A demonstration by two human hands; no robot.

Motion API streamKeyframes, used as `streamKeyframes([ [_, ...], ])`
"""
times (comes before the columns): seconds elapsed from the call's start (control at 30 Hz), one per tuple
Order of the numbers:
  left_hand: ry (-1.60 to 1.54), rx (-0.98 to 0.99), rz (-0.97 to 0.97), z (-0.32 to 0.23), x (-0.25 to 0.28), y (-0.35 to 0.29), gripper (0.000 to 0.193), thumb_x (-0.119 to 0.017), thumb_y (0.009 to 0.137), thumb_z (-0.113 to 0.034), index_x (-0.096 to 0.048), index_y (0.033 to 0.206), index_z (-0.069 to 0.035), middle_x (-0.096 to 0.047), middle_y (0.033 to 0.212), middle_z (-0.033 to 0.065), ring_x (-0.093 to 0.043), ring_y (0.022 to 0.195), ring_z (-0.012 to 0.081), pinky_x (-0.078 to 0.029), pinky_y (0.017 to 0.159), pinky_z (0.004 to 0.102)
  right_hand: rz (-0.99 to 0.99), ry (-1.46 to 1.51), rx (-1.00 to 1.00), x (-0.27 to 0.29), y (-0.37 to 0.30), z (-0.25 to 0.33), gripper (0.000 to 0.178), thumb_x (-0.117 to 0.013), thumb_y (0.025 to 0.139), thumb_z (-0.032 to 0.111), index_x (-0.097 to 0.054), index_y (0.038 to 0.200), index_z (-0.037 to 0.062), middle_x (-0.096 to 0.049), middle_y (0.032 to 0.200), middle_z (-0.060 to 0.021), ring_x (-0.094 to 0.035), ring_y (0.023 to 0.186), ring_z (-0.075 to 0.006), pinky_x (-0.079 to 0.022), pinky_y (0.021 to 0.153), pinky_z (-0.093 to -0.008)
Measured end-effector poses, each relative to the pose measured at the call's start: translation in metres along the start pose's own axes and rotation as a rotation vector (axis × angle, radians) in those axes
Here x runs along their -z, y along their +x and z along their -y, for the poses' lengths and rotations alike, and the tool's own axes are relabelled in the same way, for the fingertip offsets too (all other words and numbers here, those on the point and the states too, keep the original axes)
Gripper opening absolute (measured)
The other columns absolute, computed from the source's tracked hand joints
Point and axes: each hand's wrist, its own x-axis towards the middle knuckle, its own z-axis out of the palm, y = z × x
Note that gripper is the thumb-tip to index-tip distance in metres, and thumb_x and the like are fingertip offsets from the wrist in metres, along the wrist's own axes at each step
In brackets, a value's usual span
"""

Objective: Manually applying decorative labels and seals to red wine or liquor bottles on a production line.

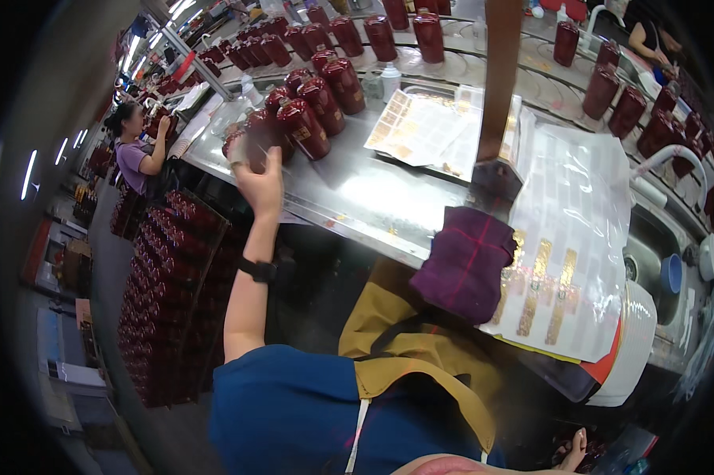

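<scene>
My left hand [260,184] reaches up to the left end of a steel table [373,198]. It is closed around a dark red bottle [246,146] at the table's near corner. A black watch [258,270] sits on that wrist. Several more dark red bottles with gold labels [313,115] stand in a cluster just behind the held one. My right hand does not show in the picture. A blue shirt and a mustard apron [420,348] fill the lower part of the view.
Clear sheets of gold stickers [567,237] and a purple cloth [464,261] lie at the table's front. A brown post [499,71] rises mid-table. More bottles ride a conveyor [531,79] behind. Stacked bottles [163,309] stand left. A person in purple [131,154] works at far left.
</scene>
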Motion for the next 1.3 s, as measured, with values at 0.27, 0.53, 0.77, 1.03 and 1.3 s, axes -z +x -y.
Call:
streamKeyframes([
  [0.27, -0.179, 0.407, 0.143, 0.201, -0.02, 0.072, 0.088, -0.101, 0.059, -0.029, -0.059, 0.127, 0.008, -0.068, 0.123, 0.0184, -0.066, 0.113, 0.0277, -0.053, 0.098, 0.0404, 0.489, 0.051, 0.401, -0.09, -0.068, 0.127, 0.026, -0.063, 0.105, 0.023, -0.065, 0.121, 0.0021, -0.048, 0.079, 0.0043, -0.047, 0.068, -0.0034, -0.04, 0.054, -0.0193],
  [0.53, -0.444, 0.325, -0.007, 0.12, 0.026, 0.038, 0.059, -0.09, 0.076, -0.016, -0.064, 0.126, 0.002, -0.07, 0.119, 0.0117, -0.069, 0.102, 0.0202, -0.056, 0.092, 0.0385, 0.77, 0.036, 0.482, -0.168, -0.133, 0.195, 0.027, -0.059, 0.108, 0.025, -0.054, 0.089, 0.0061, -0.047, 0.077, 0.0022, -0.044, 0.065, -0.0049, -0.037, 0.055, -0.0215],
  [0.77, -1.286, 0.768, 0.872, -0.069, 0.016, -0.062, 0.066, -0.074, 0.089, -0.033, -0.05, 0.139, 0.003, -0.066, 0.121, 0.0175, -0.069, 0.106, 0.0285, -0.058, 0.092, 0.0421, 0.856, -0.347, 0.753, -0.257, -0.17, 0.232, 0.031, -0.082, 0.084, 0.013, -0.052, 0.081, 0.0064, -0.044, 0.073, 0.0061, -0.039, 0.068, -0.004, -0.032, 0.06, -0.025],
  [1.03, -1.141, 0.942, 1.527, -0.198, -0.06, -0.154, 0.055, -0.075, 0.096, -0.031, -0.054, 0.135, 0.002, -0.068, 0.117, 0.0119, -0.068, 0.102, 0.0158, -0.056, 0.091, 0.0346, 1.19, -0.246, 0.53, -0.284, -0.188, 0.247, 0.04, -0.087, 0.077, 0.004, -0.056, 0.102, 0.0056, -0.047, 0.09, 0.0043, -0.047, 0.081, -0.0044, -0.046, 0.069, -0.0235],
  [1.3, -1.096, 0.929, 1.491, -0.202, -0.116, -0.163, 0.061, -0.078, 0.092, -0.039, -0.053, 0.125, 0.005, -0.068, 0.11, 0.0151, -0.071, 0.094, 0.0192, -0.061, 0.08, 0.0357, 1.076, -0.175, 0.592, -0.281, -0.179, 0.24, 0.029, -0.08, 0.093, 0.021, -0.063, 0.107, 0.0014, -0.053, 0.085, 0.0063, -0.046, 0.072, -0.0019, -0.04, 0.066, -0.0201],
])
